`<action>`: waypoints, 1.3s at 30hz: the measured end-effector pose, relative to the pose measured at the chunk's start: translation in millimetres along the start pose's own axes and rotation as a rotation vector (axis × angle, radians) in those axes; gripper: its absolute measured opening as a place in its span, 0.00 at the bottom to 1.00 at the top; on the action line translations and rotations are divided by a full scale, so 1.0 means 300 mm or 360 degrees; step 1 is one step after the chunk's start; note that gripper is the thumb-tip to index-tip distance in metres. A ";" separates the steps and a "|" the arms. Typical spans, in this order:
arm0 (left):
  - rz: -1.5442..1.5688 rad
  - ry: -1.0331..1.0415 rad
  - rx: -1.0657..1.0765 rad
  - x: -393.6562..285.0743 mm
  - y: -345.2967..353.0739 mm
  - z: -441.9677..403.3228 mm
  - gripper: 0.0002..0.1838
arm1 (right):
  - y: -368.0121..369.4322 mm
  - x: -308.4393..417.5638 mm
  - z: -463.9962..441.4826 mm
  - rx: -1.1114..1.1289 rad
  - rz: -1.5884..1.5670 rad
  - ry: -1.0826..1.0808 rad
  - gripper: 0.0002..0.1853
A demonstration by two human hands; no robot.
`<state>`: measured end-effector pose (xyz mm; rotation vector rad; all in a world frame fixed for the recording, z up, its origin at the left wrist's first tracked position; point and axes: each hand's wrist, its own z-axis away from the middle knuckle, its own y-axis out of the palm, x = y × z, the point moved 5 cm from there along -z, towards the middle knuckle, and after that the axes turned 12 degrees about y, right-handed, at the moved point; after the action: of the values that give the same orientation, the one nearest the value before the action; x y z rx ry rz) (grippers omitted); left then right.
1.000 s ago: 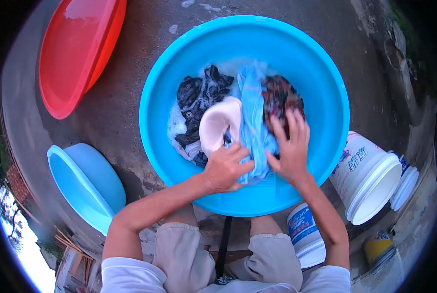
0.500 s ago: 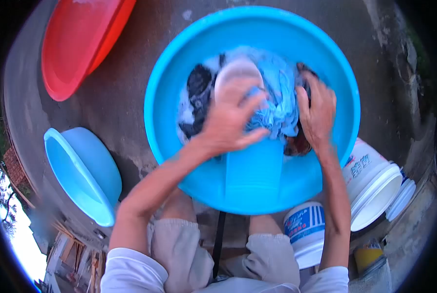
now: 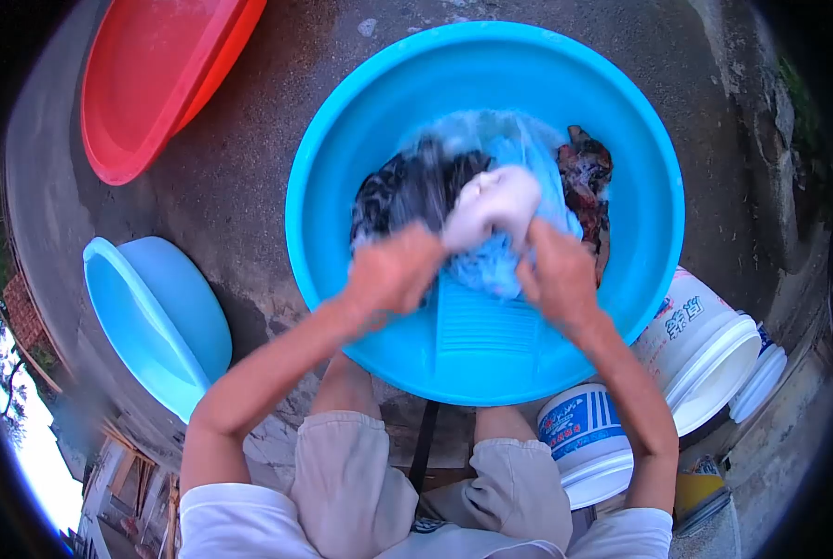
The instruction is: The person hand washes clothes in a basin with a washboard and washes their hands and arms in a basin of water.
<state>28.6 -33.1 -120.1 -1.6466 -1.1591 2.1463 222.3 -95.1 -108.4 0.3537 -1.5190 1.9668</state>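
A large blue washtub holds wet laundry in sudsy water. Between my two hands a bunched, pale pinkish-white cloth item is lifted over the pile. My left hand, blurred by motion, is closed on its left end. On its right end my right hand is closed too. Beneath it lie light-blue clothing and a dark patterned garment. A reddish-brown patterned garment rests along the tub's right side. The ribbed washboard built into the tub shows just in front of me.
A red basin leans at the upper left, and a smaller light-blue basin is tilted at the left. White buckets lie at the right, and a blue-labelled bucket is by my right knee.
My hands have drawn back toward me and closed on the pale cloth item, which came nearer. My right hand has left the reddish-brown garment. The dark garment looks more spread out.
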 end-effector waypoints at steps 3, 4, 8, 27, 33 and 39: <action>0.0094 0.0383 -0.0068 -0.092 0.125 0.061 0.09 | 0.094 0.000 0.017 -0.0150 0.0195 -0.0194 0.09; -0.0019 0.0402 -0.0046 -0.082 0.183 0.063 0.07 | 0.118 0.005 0.021 -0.0243 0.0302 -0.0267 0.09; -0.0066 0.0190 -0.0323 0.141 0.172 -0.141 0.04 | 0.155 -0.024 -0.231 -0.0362 0.0132 0.0219 0.07; 0.0267 -0.0012 -0.0086 -0.108 -0.134 0.173 0.15 | 0.434 0.297 -0.263 0.0343 0.0106 -0.0376 0.25; -0.0016 -0.0218 0.0168 -0.054 0.009 0.189 0.34 | 0.251 0.278 0.094 0.0100 0.0070 -0.0228 0.25; -0.0323 -0.0519 0.0137 0.154 0.141 0.061 0.31 | 0.379 0.222 -0.131 -0.0288 0.0341 -0.0231 0.05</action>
<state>8.3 -43.0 -181.3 -1.1166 -1.2356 2.3487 106.9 -54.1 -171.1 0.2708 -1.8810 1.9793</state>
